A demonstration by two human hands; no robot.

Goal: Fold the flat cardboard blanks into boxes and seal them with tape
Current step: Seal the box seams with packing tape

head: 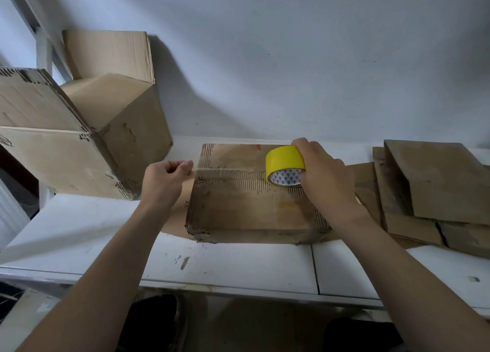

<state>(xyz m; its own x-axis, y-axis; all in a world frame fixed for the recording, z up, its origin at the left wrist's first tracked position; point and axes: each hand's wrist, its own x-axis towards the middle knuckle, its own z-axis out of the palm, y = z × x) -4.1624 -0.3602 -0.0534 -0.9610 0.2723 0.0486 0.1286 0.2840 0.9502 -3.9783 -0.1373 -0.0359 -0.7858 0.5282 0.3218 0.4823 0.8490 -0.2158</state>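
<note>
Yellow is the tape roll, gripped in the right hand over the right part of the box, which sits at the centre of the frame on the white bench. From the roll a clear strip runs leftward to the left hand, which pinches its free end between thumb and fingertips just beyond the box's left edge. So the hands are apart, each clamped on its own end of the tape.

What matters is alignment. The seam between the closed top flaps runs left to right across the frame, and the strip runs the same way directly over it. Whether the strip already touches the cardboard along its length I cannot tell.

By my reading, the sealing of this box is under way, and the next move calls for lowering the strip onto the seam and wrapping the left end down over the box's left side. The left hand is the nearer one for that. If either end drifts toward the top or bottom of the frame, the strip may miss the gap.

Flat blanks lie stacked at the right of the frame, and made-up boxes stand at the upper left.
</note>
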